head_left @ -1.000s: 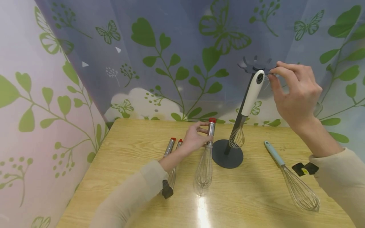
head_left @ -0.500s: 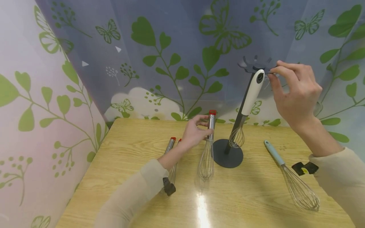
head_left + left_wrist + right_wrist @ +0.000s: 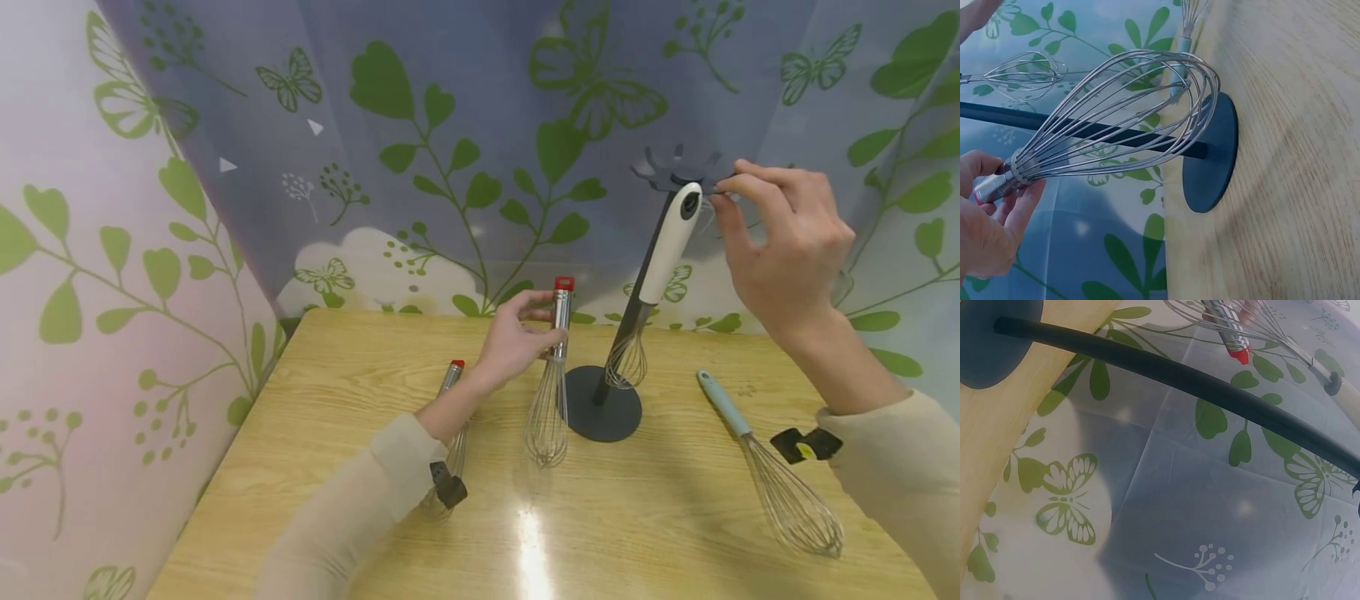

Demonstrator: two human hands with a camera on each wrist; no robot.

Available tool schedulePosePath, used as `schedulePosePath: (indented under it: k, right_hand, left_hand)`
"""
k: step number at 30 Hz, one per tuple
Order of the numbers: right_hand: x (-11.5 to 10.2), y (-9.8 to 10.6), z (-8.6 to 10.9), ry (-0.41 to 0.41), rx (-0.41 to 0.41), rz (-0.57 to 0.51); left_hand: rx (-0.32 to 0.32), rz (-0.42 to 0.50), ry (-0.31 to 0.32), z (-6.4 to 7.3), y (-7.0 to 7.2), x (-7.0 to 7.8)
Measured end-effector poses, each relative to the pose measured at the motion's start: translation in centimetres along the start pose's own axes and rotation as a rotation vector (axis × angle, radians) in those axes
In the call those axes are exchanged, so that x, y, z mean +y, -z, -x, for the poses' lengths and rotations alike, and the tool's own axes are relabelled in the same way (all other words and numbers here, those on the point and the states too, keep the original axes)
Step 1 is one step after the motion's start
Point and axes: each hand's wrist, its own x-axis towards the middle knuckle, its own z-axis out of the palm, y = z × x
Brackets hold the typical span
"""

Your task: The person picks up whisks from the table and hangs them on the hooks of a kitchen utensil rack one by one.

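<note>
My left hand (image 3: pixel 513 343) holds a wire whisk (image 3: pixel 562 308) by its shiny metal handle, thumb on one side and fingers on the other. The handle has a red end on top, and the wires hang down over the table just left of the stand's base. With my right hand (image 3: pixel 791 242) I pinch a prong of the dark utensil stand (image 3: pixel 626 333) at its top. From that top hangs a smaller whisk with a white handle (image 3: pixel 670 247). The left wrist view shows the held whisk's handle (image 3: pixel 1005 182) between thumb and fingers, its wires overlapping the pole.
A whisk with a light blue handle (image 3: pixel 722 404) lies on the wooden table (image 3: pixel 337 400) at the right. Another red-ended whisk (image 3: pixel 452 377) lies partly hidden beneath my left forearm. Behind the table hangs a patterned curtain (image 3: pixel 450 225) of leaves and butterflies.
My left hand has moved up and slightly right, lifting the whisk so its wires sit higher. A second red-ended whisk has gone out of sight behind my left hand. The right hand keeps its pinch.
</note>
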Motion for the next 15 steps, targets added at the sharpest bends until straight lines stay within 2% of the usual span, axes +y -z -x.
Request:
schedulePosePath:
  k: [15]
  right_hand:
    - [0.1, 0.1, 0.1, -0.002, 0.005, -0.012]
  left_hand:
    - [-0.016, -0.007, -0.069, -0.4, -0.7, 1.7]
